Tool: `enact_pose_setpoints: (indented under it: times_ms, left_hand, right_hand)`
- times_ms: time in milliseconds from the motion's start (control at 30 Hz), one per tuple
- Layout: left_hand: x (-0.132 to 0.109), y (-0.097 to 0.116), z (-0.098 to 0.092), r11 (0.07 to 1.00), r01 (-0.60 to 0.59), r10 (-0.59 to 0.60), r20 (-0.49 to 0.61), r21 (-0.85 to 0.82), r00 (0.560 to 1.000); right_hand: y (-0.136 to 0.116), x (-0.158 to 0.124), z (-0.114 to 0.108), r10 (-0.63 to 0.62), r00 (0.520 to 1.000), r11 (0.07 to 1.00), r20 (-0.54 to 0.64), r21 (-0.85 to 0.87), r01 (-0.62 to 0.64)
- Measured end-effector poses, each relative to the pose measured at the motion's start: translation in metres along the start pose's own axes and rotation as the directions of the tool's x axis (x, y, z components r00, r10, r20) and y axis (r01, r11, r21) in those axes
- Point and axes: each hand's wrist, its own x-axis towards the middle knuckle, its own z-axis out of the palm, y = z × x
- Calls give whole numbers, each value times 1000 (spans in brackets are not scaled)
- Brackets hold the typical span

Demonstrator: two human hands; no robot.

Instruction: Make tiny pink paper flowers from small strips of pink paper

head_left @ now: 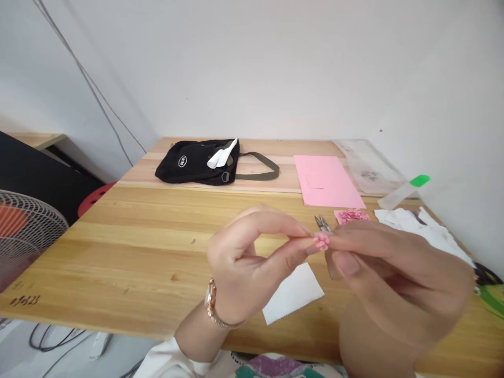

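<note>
My left hand [255, 257] is closed in a pinch, thumb and index finger gripping a small pink crinkled flower [322, 241]. The piece looks like curled paper, though its exact material is hard to make out. From the other side, the index fingertip of my right hand [397, 278] touches the flower. The right fingers are curled together, and whatever lies between them is hidden. Just behind the flower lie small pointed pliers or snips [323, 223], partly covered. Below both hands, a white sheet of paper [293, 293] rests on the wooden table [129, 252].
A black bag [197, 170] lies at the back, left of a pink sheet [328, 184]. Pink shreds [354, 216], a green-capped bottle [403, 194] and crumpled white tissue [421, 228] are on the right. A fan [27, 231] stands beyond the table's left edge.
</note>
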Motion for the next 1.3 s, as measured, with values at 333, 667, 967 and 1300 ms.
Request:
enact_pose_setpoints:
  times_ms: [333,667,967,1300]
  left_hand:
    - [12,-5,-8,994,-9,44,314,-112,949]
    - [18,-8,-19,991,108,-46,571,-75,819]
    - [20,-5,-21,988,150,-95,587,-45,804]
    - [9,1,-7,872,-260,16,508,415,861]
  right_hand:
    - [22,5,-15,33,960,958,278,265,-109]
    - [28,9,-19,-1,887,947,461,285,-148]
    - [28,8,-20,55,908,970,416,193,-147]
    - [38,9,-32,1,947,945,320,310,-106]
